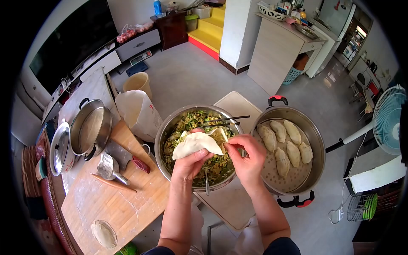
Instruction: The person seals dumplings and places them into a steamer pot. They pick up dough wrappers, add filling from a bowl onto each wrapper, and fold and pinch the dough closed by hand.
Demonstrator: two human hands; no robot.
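Note:
A large half-folded dumpling (195, 145) of pale dough rests in my left hand (189, 166), its thumb pressed against the near side. At the dumpling's right end, my right hand (250, 160) pinches the dough edge between thumb and forefinger. Some filling shows at the open fold. Directly below is a steel bowl (159, 155) of chopped green and yellow filling (170, 129). Dark chopsticks (229, 118) lie across it, and a spoon handle (207, 185) sticks out at the near rim. To the right, a steamer pot (315, 157) holds several finished dumplings (282, 162).
On the left, a wooden board (80, 204) carries a rolling pin (114, 182), a metal scoop (109, 166), a red-handled knife (140, 164) and round dough wrappers (104, 234). Behind stand a pan (76, 138), a lid (59, 155) and a white bag (135, 111). A fan (389, 119) stands right.

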